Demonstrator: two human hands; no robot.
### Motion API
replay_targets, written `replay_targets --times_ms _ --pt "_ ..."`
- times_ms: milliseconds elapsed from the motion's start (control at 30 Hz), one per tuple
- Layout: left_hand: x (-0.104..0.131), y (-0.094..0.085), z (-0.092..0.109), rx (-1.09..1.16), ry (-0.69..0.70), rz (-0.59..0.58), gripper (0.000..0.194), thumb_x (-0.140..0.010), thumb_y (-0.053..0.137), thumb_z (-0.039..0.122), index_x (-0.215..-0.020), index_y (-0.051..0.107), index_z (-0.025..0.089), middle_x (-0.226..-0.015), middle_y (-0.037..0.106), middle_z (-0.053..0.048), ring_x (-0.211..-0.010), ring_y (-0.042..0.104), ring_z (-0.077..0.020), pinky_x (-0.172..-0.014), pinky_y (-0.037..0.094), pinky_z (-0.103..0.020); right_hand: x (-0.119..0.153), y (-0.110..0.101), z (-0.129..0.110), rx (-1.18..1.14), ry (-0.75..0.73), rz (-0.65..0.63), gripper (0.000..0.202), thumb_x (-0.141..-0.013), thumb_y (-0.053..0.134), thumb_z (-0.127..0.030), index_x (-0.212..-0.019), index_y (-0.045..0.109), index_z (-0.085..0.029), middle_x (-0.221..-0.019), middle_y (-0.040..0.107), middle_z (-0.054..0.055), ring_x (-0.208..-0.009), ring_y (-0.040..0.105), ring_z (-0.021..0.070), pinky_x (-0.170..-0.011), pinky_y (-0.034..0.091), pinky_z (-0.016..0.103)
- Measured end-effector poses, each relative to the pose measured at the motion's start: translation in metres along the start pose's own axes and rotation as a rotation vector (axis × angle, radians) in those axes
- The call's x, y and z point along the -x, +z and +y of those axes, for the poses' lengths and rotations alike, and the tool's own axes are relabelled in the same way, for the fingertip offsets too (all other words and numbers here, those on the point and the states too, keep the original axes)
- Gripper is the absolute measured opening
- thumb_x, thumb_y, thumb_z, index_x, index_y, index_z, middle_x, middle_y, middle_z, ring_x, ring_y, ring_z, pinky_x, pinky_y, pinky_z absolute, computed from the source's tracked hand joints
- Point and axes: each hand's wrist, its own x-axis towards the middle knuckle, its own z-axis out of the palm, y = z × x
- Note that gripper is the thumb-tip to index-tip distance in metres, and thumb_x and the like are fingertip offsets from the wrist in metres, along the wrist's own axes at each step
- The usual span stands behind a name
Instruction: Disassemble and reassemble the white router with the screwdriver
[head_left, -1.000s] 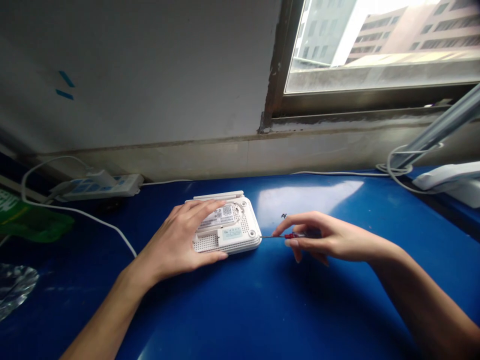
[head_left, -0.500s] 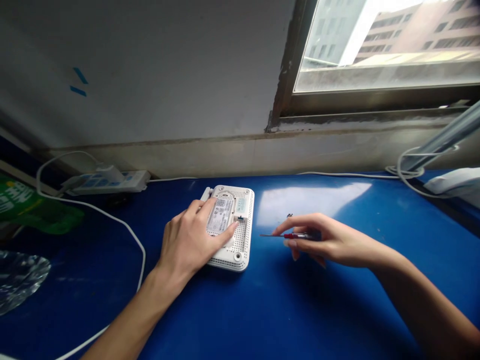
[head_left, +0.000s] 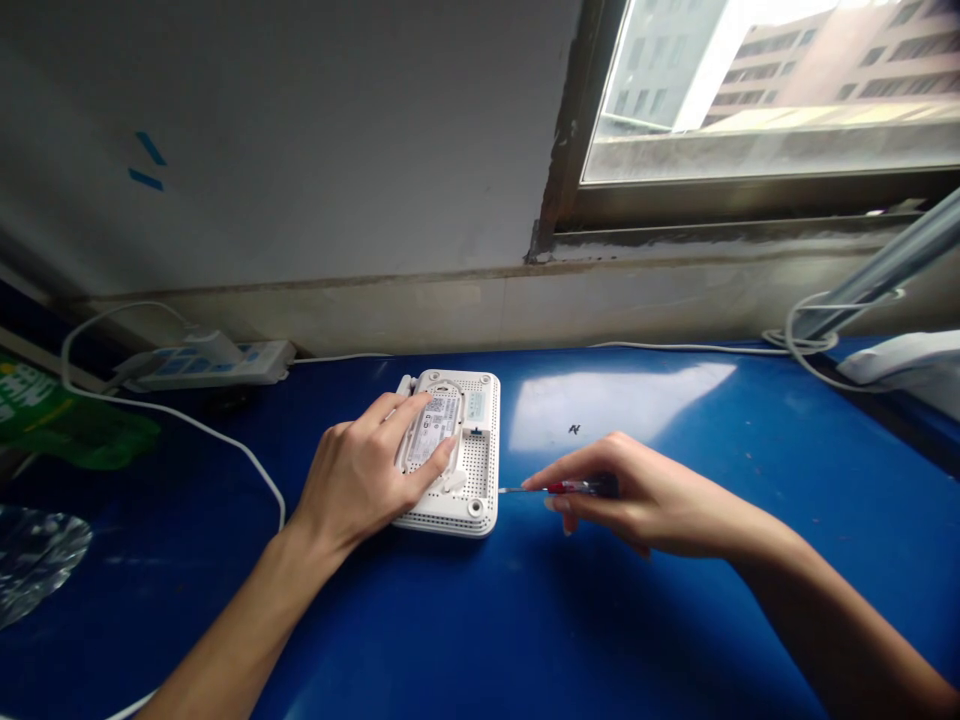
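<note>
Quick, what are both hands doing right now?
Left hand: open, resting on the white device.
Right hand: closed, holding a thin screwdriver.

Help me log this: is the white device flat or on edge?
Flat: the white device lies label up, left hand on top.

We note a metal-framed window (head_left: 750, 158), pale multi-storey buildings (head_left: 817, 65) beyond its glass. Left of the window we record a dim grey wall (head_left: 337, 130) bearing two blue tape strips (head_left: 146, 180). Below the window we see a paler wall band (head_left: 390, 318), then a glossy blue tabletop (head_left: 480, 630). Daylight reflects as a bright patch (head_left: 622, 400) on the tabletop below the window.
</note>
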Motion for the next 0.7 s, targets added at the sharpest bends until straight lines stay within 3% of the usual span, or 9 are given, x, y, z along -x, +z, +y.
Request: replay_targets --times_ms 467,700 --pt "-0.001 -0.002 -0.007 0.063 -0.036 -0.005 0.038 -0.102 0.057 0.044 -0.129 0.071 0.021 -0.117 0.076 -0.006 -0.07 0.071 -0.0174 -0.062 0.054 -0.03 -0.001 -0.004 -0.021 0.074 0.128 -0.023 0.036 -0.093 0.07 -0.044 -0.122 0.082 -0.026 -0.079 0.079 0.007 -0.039 0.05 0.0101 -0.03 0.039 0.021" --pt "-0.001 0.0 -0.007 0.088 -0.028 -0.001 0.034 -0.103 0.059 0.037 -0.13 0.071 0.02 -0.118 0.075 -0.007 -0.072 0.071 -0.0174 -0.066 0.055 -0.031 -0.007 -0.001 -0.046 0.43 -0.027 0.121 0.019 -0.088 0.071 -0.028 -0.097 0.087 -0.025 -0.073 0.077 0.01 -0.047 0.06 0.0161 -0.039 0.038 0.025"
